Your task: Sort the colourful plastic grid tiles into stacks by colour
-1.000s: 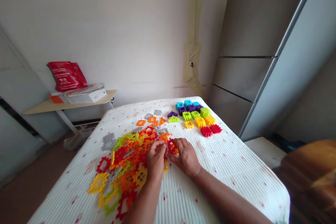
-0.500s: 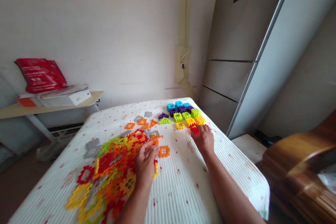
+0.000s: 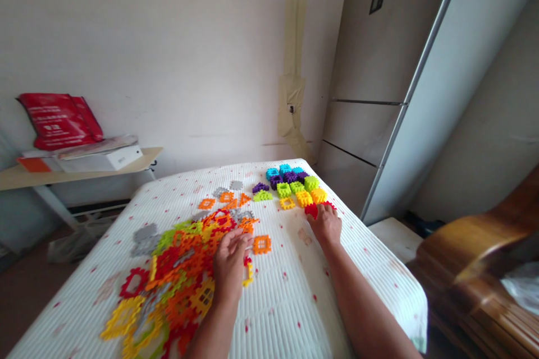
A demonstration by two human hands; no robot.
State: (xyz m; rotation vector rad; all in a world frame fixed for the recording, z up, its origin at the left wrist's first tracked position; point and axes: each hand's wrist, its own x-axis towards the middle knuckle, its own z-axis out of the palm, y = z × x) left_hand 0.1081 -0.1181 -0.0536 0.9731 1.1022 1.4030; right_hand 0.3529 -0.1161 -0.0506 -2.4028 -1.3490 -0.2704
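Observation:
At the front of the sorted rows, my right hand (image 3: 327, 226) has its fingers curled over a red interlocking block (image 3: 311, 211). More red shows just beyond its fingertips. My left hand (image 3: 229, 261) hovers at the right side of the mixed pile of interlocking plastic pieces (image 3: 181, 255), fingers loosely bent and apart, with nothing visible in them. An orange window piece (image 3: 261, 244) lies just right of its fingertips. Beyond my right hand stand yellow blocks (image 3: 304, 198), then green blocks (image 3: 283, 189), purple blocks (image 3: 276, 182) and blue blocks (image 3: 272, 174).
A white quilted cloth (image 3: 286, 314) covers the table. Grey pieces (image 3: 145, 239) lie left of the pile. Against the wall, a side table (image 3: 147, 158) bears a white box (image 3: 101, 157) and a red bag (image 3: 59, 122). A fridge (image 3: 362, 78) and a wooden chair (image 3: 475, 252) stand to the right.
My right hand has settled slightly lower over the red block at the row's front. My left hand stays beside the pile. The whole view has shifted slightly.

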